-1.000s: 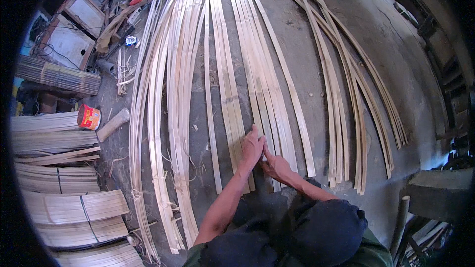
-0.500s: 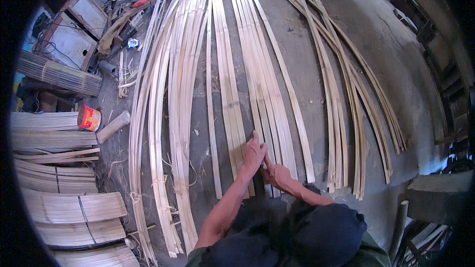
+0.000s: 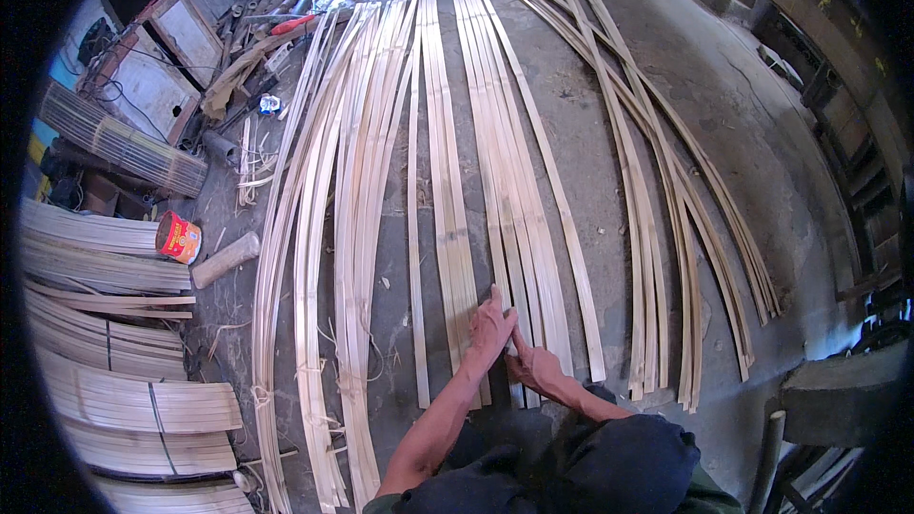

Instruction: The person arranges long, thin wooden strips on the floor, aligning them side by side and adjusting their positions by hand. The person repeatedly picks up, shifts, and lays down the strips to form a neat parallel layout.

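Long flat bamboo strips (image 3: 522,219) lie side by side in the middle of the floor, their near ends close to my knees. My left hand (image 3: 490,331) is closed around the edge of one bamboo strip (image 3: 497,238) near its lower end, with the index finger stretched along it. Just right of it and a little nearer, my right hand (image 3: 539,368) has curled fingers and an index finger reaching toward the left hand. Whatever sits in its fingers is hidden. To the left of my hands lies a narrower group of strips (image 3: 447,219).
Bundled strips (image 3: 352,228) stretch along the left, and crossed strips (image 3: 647,219) lie at the right. A red and yellow tub (image 3: 179,238) stands beside a wooden club (image 3: 227,260). Tied slat stacks (image 3: 143,405) line the left edge. A concrete block (image 3: 843,388) is at the lower right.
The view has tilted up, so the floor and strips sit lower in the picture. Both hands stay together at the same strips, the left index finger still along one.
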A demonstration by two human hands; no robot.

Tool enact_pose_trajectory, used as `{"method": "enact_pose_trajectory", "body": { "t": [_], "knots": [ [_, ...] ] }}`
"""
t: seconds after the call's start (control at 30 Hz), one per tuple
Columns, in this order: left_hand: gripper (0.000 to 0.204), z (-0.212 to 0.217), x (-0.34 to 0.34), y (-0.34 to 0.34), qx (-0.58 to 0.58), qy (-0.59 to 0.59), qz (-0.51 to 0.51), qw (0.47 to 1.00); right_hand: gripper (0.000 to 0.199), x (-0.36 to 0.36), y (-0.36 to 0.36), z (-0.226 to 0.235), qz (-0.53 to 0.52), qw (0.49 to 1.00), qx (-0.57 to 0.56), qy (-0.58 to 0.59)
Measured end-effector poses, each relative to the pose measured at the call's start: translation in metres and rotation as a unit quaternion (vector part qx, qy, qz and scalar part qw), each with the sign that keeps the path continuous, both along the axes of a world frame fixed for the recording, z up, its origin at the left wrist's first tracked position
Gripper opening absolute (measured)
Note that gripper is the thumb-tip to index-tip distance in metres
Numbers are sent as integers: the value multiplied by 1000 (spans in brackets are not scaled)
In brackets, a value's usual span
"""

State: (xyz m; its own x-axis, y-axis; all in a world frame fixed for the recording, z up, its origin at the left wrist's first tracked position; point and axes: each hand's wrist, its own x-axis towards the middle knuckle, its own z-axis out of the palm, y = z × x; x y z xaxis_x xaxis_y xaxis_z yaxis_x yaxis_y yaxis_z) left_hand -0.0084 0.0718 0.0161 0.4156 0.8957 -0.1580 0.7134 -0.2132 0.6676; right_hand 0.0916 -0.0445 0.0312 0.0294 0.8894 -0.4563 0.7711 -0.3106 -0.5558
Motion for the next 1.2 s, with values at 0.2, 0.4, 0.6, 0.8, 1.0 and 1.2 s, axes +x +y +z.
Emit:
{"method": "enact_pose_trajectory", "body": {
  "t": [0.2, 0.4, 0.6, 0.8, 1.0, 1.2],
  "knots": [
    [70, -6, 2, -5, 42, 1, 5, 999, 87, 1, -1, -1, -2, 1000, -3, 2],
    [67, 9, -8, -5, 10, -50, 68, 996, 62, -7, -4, 3, -29, 992, 100, 74],
    [59, 11, -58, -3, 14, -21, 156, 987, 41, -30, -1, -13, -5, 969, 183, 165],
    [66, 6, -94, -4, 117, 149, 282, 941, 39, -33, 0, -1, -29, 974, 136, 177],
    [51, -25, -121, 13, 136, 126, 280, 942, 38, -31, -4, 13, -5, 976, 153, 156],
    [25, -7, -125, 17, 76, -82, 328, 938, 35, -24, -11, -3, -2, 970, 189, 153]
  ]
}}
